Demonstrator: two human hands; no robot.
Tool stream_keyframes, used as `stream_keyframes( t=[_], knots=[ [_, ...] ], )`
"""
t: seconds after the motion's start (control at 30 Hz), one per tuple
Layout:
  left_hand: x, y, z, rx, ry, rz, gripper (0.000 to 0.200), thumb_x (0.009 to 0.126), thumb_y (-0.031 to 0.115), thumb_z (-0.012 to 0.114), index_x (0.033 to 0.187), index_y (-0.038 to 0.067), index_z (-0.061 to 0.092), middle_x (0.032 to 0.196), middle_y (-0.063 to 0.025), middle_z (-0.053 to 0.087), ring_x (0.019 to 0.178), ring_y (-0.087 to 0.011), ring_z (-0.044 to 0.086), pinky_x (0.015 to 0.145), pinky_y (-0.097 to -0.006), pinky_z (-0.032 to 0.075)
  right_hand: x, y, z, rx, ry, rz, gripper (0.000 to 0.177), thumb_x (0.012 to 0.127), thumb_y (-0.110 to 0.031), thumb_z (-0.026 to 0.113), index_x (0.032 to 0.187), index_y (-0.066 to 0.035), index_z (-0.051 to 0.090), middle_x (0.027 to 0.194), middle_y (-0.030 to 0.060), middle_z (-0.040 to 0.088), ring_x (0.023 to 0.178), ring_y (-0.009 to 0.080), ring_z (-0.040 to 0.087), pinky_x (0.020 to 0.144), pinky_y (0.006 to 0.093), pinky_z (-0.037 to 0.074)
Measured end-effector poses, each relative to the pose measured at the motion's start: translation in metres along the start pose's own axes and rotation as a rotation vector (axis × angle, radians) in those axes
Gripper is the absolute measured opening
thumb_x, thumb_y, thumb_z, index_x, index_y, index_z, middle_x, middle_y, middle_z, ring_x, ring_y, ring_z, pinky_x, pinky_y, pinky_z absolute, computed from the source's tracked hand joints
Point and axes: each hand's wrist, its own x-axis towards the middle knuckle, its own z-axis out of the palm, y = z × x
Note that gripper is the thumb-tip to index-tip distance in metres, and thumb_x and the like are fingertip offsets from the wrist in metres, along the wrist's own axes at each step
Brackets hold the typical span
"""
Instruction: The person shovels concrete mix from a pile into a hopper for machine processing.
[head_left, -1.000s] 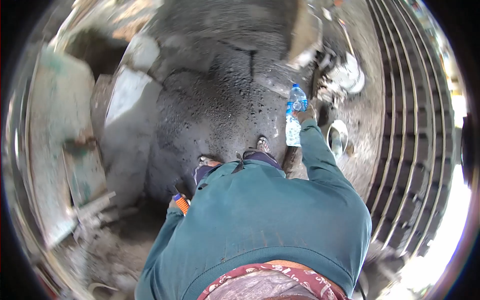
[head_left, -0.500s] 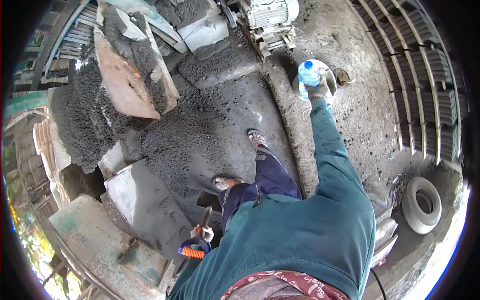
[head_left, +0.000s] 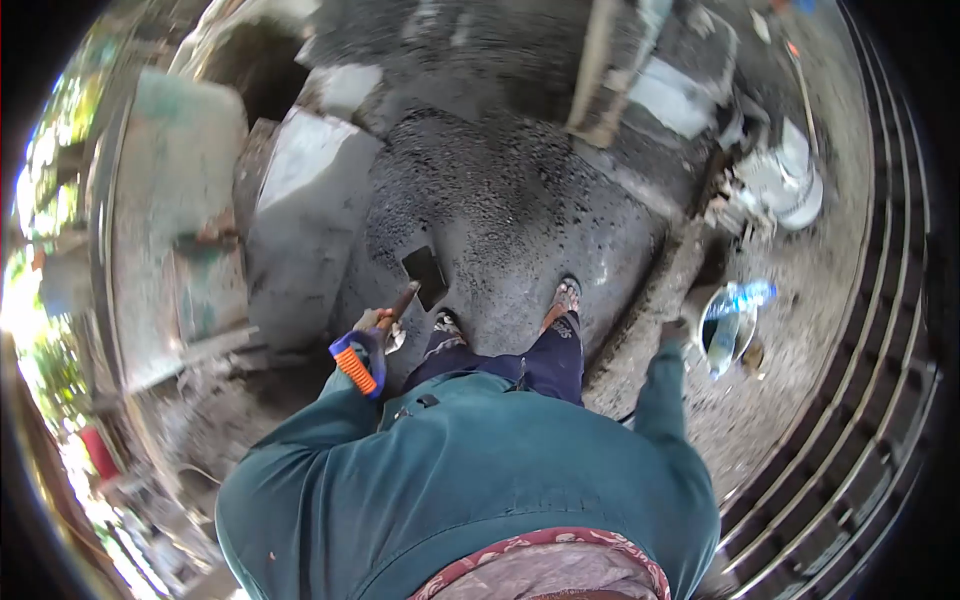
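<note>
My left hand (head_left: 380, 322) is closed round the wooden shaft of a shovel, below its blue D-handle with an orange ribbed grip (head_left: 357, 368). The dark square shovel blade (head_left: 427, 278) hangs over the grey floor by my left foot. My right hand (head_left: 675, 331) is beside a white bucket (head_left: 697, 301), apart from the bottle; its fingers are smeared by motion. A clear plastic bottle with blue on it (head_left: 745, 295) lies tilted across the bucket's top. Another clear bottle (head_left: 722, 346) sticks out of the bucket's near side.
Wet grey mortar (head_left: 490, 185) with lumps spreads ahead of my feet. Slabs and boards (head_left: 300, 225) lean at the left, beside a worn greenish metal sheet (head_left: 175, 200). An electric motor (head_left: 785, 185) stands at the right. Slatted racks (head_left: 860, 420) line the far right.
My right hand has let go of the water bottle and drawn back from the bucket; the bottle now lies over it. My view has turned left. The shovel stays in my left hand.
</note>
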Motion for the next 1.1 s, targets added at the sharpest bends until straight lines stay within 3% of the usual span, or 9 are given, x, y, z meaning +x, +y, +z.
stream_keyframes(
  t=[0.1, 0.33, 0.43, 0.53, 0.73, 0.83, 0.93, 1.07, 1.1],
  knots=[
    [0.028, 0.007, -0.036, 0.034, -0.109, -0.119, 0.019, 0.090, 0.024, 0.052, 0.090, 0.005, 0.053, 0.064, -0.0108, 0.054, 0.055, -0.0241, 0.057, 0.058, -0.0382, 0.052, -0.077, -0.104, 0.033, 0.861, -0.578, 0.314, 0.031, 0.093, -0.028, 0.060, 0.116, -0.007, 0.059, 0.098, 0.0121, 0.066, 0.074, 0.0266, 0.067, 0.051, 0.0400, 0.054],
    [0.041, 0.007, -0.021, 0.011, -0.121, 0.231, 0.019, 0.086, 0.026, 0.057, 0.092, 0.008, 0.055, 0.073, -0.0097, 0.058, 0.062, -0.0294, 0.058, 0.054, -0.0452, 0.049, -0.368, -0.463, -0.127, 0.677, -1.203, -0.706, 0.059, 0.086, -0.016, 0.073, 0.135, 0.002, 0.046, 0.105, 0.0163, 0.067, 0.088, 0.0174, 0.065, 0.072, 0.0283, 0.054],
    [0.090, 0.012, -0.014, -0.193, -0.171, 0.200, 0.017, 0.084, 0.025, 0.057, 0.091, 0.009, 0.055, 0.075, -0.0091, 0.059, 0.067, -0.0300, 0.058, 0.059, -0.0468, 0.050, -0.406, -0.488, -0.110, 0.664, -0.744, -0.868, 0.065, 0.082, -0.016, 0.077, 0.135, 0.001, 0.046, 0.104, 0.0155, 0.067, 0.089, 0.0144, 0.065, 0.074, 0.0287, 0.053],
    [0.156, 0.002, -0.024, -0.394, -0.147, 0.220, 0.015, 0.083, 0.024, 0.058, 0.090, 0.011, 0.056, 0.078, -0.0086, 0.060, 0.071, -0.0306, 0.059, 0.065, -0.0484, 0.051, -0.380, -0.493, -0.174, 0.579, -1.107, -0.791, 0.064, 0.080, -0.017, 0.077, 0.134, -0.002, 0.047, 0.099, 0.0149, 0.068, 0.088, 0.0171, 0.066, 0.076, 0.0311, 0.053],
    [0.049, 0.079, 0.035, -0.322, 0.100, -0.050, 0.021, 0.081, 0.027, 0.059, 0.093, 0.012, 0.052, 0.073, -0.0124, 0.049, 0.063, -0.0276, 0.051, 0.064, -0.0530, 0.048, -0.286, -0.412, -0.184, 0.436, -0.864, -1.463, 0.036, 0.083, -0.035, 0.073, 0.107, -0.009, 0.068, 0.089, 0.0128, 0.069, 0.085, 0.0294, 0.067, 0.084, 0.0419, 0.049],
    [0.136, 0.070, 0.051, -0.254, 0.232, 0.119, 0.012, 0.088, 0.024, 0.051, 0.096, 0.015, 0.049, 0.073, -0.0094, 0.047, 0.056, -0.0263, 0.049, 0.057, -0.0520, 0.048, -0.262, -0.352, -0.118, 0.458, -0.347, -1.071, 0.027, 0.087, -0.007, 0.066, 0.114, -0.007, 0.063, 0.091, 0.0139, 0.067, 0.079, 0.0262, 0.065, 0.080, 0.0408, 0.051],
    [0.172, 0.028, 0.094, -0.366, 0.151, 0.056, 0.008, 0.091, 0.020, 0.045, 0.090, 0.015, 0.051, 0.070, -0.0074, 0.047, 0.048, -0.0242, 0.046, 0.050, -0.0492, 0.046, -0.242, -0.290, -0.056, 1.005, -0.454, 0.215, 0.046, 0.080, 0.011, 0.067, 0.120, -0.009, 0.056, 0.089, 0.0103, 0.063, 0.073, 0.0218, 0.062, 0.062, 0.0388, 0.054],
    [0.183, -0.087, 0.136, -0.238, 0.053, 0.105, 0.026, 0.095, 0.032, 0.049, 0.082, 0.011, 0.057, 0.072, -0.0113, 0.055, 0.061, -0.0307, 0.058, 0.057, -0.0491, 0.052, -0.235, -0.125, -0.019, 0.979, -0.339, 0.626, 0.037, 0.080, 0.003, 0.067, 0.115, -0.007, 0.059, 0.080, 0.0049, 0.058, 0.063, 0.0192, 0.057, 0.051, 0.0337, 0.050],
    [0.201, -0.103, 0.142, -0.163, -0.034, -0.295, 0.022, 0.093, 0.029, 0.055, 0.081, 0.011, 0.056, 0.071, -0.0095, 0.054, 0.062, -0.0298, 0.058, 0.057, -0.0460, 0.052, -0.243, -0.070, -0.007, 0.850, -0.127, 0.653, 0.022, 0.079, -0.003, 0.066, 0.101, -0.007, 0.062, 0.073, 0.0014, 0.052, 0.057, 0.0170, 0.053, 0.043, 0.0323, 0.046]
  ],
)
